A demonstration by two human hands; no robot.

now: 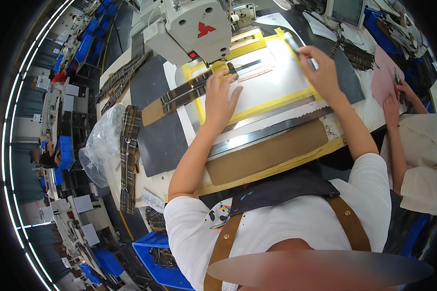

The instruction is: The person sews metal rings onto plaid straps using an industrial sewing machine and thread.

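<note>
My left hand (220, 99) lies with fingers spread over the end of a dark plaid fabric strap (184, 93), just below the sewing machine head (194, 31). The strap runs left over a brown piece of card or fabric (153, 113). Under both sits a white sewing template (276, 82) edged with yellow tape. My right hand (320, 72) is at the template's right edge, its fingers curled round a pale rod-shaped thing (291, 42) whose kind I cannot make out. A metal strip (247, 139) crosses the template's near side.
More plaid straps (129, 155) with metal rings hang at the table's left edge beside a clear plastic bag (102, 145). A blue crate (163, 259) stands below. To the right, another person's hands (397, 99) work at pink paper (385, 75). A screen (348, 10) stands at back right.
</note>
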